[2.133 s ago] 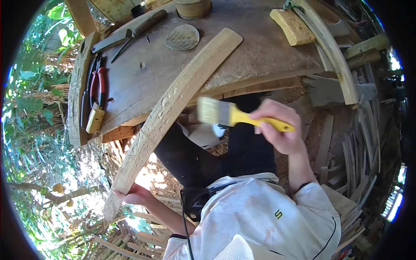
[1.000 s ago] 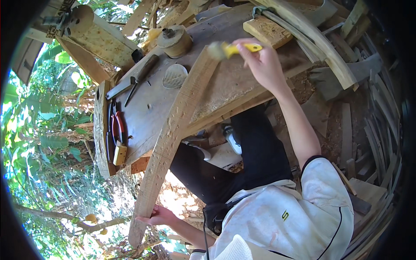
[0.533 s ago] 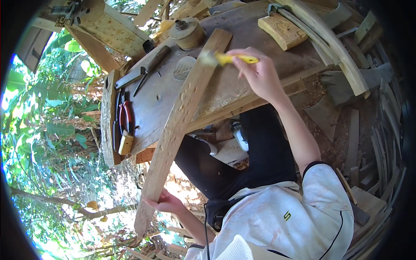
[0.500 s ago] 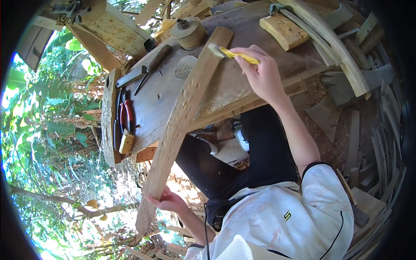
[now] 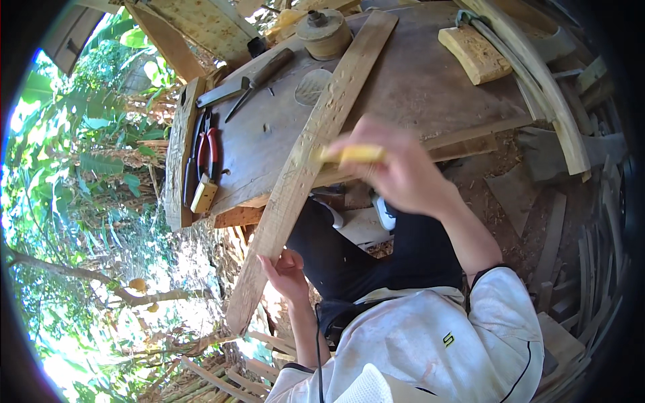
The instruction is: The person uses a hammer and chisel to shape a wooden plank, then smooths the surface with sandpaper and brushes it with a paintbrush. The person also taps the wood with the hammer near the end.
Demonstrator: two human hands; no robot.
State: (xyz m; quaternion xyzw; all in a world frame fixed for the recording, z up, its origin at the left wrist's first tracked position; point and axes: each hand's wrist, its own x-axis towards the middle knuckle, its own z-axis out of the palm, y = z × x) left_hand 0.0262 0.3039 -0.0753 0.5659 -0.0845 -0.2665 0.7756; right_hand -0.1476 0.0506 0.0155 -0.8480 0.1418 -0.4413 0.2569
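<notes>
The long wooden board [image 5: 295, 176] slants across the worktable [image 5: 420, 84], its long axis running from the upper right to the lower left. Its far end lies over the tabletop, right of a lidded round pot [image 5: 324, 37]; its near end juts past the table's edge, close to the left hand [image 5: 289, 277].

That hand touches the board's right edge with its fingers partly curled; I cannot tell whether they grip underneath. The right hand [image 5: 398, 164] grasps a yellow-handled brush [image 5: 363, 154] over the board's middle. Hand and brush are blurred, so bristle contact is hard to make out.

The board covers a sliver of the oval disc [image 5: 312, 88]. Red-handled pliers [image 5: 213, 149] lie at the table's left side, and 1 thick wood block [image 5: 474, 55] at upper right.

Compared with 0.5 s ago, the brush is nearer the person, down from the board's far end.
</notes>
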